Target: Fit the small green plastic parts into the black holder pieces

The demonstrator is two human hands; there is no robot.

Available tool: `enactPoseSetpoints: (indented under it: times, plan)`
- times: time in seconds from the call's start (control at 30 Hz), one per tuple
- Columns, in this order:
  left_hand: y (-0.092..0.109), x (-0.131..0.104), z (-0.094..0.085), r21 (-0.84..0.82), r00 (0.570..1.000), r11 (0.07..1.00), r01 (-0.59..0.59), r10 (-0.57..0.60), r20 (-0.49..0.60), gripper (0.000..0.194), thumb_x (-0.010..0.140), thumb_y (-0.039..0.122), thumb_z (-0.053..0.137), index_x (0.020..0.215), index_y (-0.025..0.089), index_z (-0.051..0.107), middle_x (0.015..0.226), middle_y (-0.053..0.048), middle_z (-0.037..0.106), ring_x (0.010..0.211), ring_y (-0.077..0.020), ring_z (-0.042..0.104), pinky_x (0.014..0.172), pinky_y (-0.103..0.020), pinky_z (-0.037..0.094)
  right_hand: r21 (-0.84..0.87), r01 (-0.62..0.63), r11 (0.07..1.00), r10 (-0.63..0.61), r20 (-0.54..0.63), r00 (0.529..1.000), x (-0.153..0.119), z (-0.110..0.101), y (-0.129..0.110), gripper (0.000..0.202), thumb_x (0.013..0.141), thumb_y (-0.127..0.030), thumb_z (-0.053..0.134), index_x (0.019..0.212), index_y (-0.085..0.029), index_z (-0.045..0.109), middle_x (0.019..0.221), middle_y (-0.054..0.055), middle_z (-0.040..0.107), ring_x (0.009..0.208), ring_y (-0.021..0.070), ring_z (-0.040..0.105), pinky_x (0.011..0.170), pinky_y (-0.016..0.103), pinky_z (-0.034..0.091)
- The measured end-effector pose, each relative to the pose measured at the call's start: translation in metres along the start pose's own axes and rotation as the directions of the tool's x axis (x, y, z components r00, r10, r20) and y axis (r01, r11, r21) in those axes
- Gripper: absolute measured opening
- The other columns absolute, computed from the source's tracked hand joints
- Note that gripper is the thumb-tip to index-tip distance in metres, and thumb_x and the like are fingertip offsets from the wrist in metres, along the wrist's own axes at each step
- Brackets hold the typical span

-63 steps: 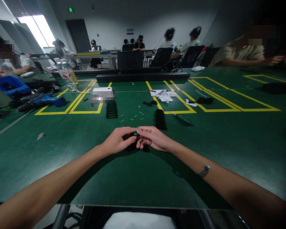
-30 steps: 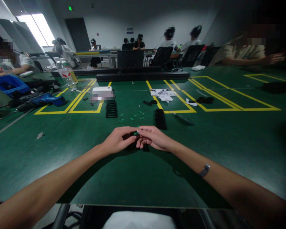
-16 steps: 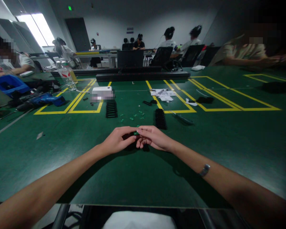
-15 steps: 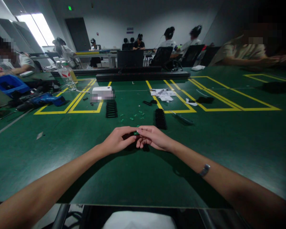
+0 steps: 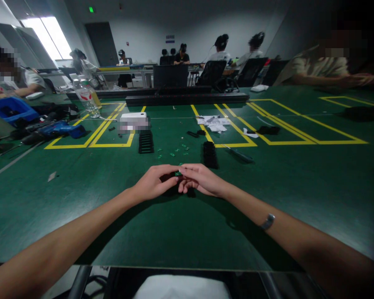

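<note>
A small green circuit board (image 5: 178, 173) sits at the meeting fingertips of both hands, low over the table. My left hand (image 5: 152, 181) pinches it between thumb and index finger. From the other side, my right hand (image 5: 204, 178) grips it with its thumb on top and the other fingers curled below. Part of the board is hidden by the fingers. Just beyond the hands lie several loose green boards (image 5: 172, 155). A black slotted tray (image 5: 146, 143) is to their left, and a black ribbed block (image 5: 209, 155) is to their right.
A screwdriver (image 5: 238, 154) lies right of the black block. Farther back are crumpled white paper (image 5: 214, 122), a white box (image 5: 133, 121), plastic bottles (image 5: 89, 99) and a blue power tool (image 5: 57, 131). Long black bars (image 5: 187, 99) cross the table's far side. Other people sit around.
</note>
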State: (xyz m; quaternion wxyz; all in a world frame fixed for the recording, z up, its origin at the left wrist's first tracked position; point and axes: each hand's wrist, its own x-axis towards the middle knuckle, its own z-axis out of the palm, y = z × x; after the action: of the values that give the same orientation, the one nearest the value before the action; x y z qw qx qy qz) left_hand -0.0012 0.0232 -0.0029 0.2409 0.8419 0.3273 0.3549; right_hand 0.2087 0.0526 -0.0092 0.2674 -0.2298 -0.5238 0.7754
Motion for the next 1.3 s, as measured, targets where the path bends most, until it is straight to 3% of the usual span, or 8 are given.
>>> enactPoseSetpoints:
  times: [0.57, 1.3]
  plan:
    - [-0.0023, -0.0006, 0.0008, -0.042, 0.998, 0.997, 0.059, -0.060, -0.031, 0.036, 0.092, 0.024, 0.061, 0.127, 0.016, 0.064, 0.118, -0.010, 0.071, 0.100, -0.0207, 0.068, 0.090, -0.032, 0.052, 0.032, 0.016, 0.999, -0.016, -0.016, 1.000, 0.0016, 0.0012, 0.0019, 0.025, 0.090, -0.033, 0.068, 0.098, -0.011, 0.061, 0.077, 0.007, 0.069, 0.068, 0.0145, 0.072, 0.059, 0.020, 0.057]
    - [0.0001, 0.0012, -0.0012, -0.064, 0.999, 0.997, 0.046, -0.046, -0.002, 0.034, 0.093, 0.025, 0.061, 0.126, 0.017, 0.065, 0.115, -0.009, 0.071, 0.098, -0.0196, 0.067, 0.088, -0.030, 0.049, 0.006, 0.001, 1.000, -0.001, -0.015, 1.000, -0.0001, 0.0017, -0.0005, 0.028, 0.088, -0.038, 0.070, 0.093, -0.011, 0.061, 0.076, 0.007, 0.069, 0.068, 0.0146, 0.071, 0.060, 0.021, 0.056]
